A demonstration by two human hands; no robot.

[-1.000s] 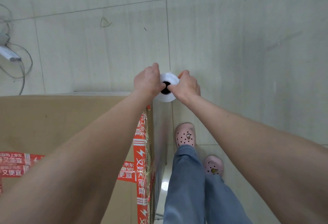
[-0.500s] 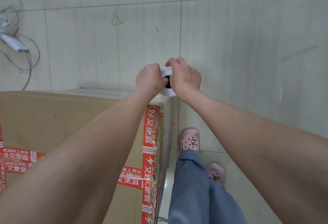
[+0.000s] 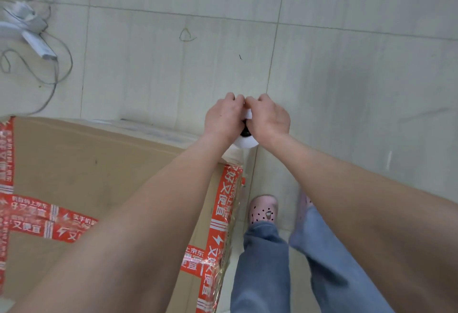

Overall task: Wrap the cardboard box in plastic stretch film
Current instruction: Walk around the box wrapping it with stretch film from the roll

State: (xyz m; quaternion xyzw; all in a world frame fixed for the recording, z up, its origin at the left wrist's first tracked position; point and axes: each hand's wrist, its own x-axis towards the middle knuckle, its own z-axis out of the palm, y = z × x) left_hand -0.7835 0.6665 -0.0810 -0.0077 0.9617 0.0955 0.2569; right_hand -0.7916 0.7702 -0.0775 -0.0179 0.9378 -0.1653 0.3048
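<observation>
The pale tiled floor (image 3: pixel 347 64) fills most of the view. On it, at the left, stands the large cardboard box (image 3: pixel 99 164), with red printed tape (image 3: pixel 218 213) running along its right edge and across its top. Shiny clear film (image 3: pixel 224 260) lies over the tape on that right edge. Beside the box stand the person's legs in blue jeans (image 3: pixel 262 270), with pink clogs (image 3: pixel 263 209) on the feet. Both arms reach forward. The left hand (image 3: pixel 224 118) and the right hand (image 3: pixel 269 119) meet, and their fingers are curled round the top end of the white stretch film roll (image 3: pixel 245 142). The roll is held upright, just beside the far right corner of the box. At the far left, grey cables (image 3: pixel 59 64) lie on the floor.
</observation>
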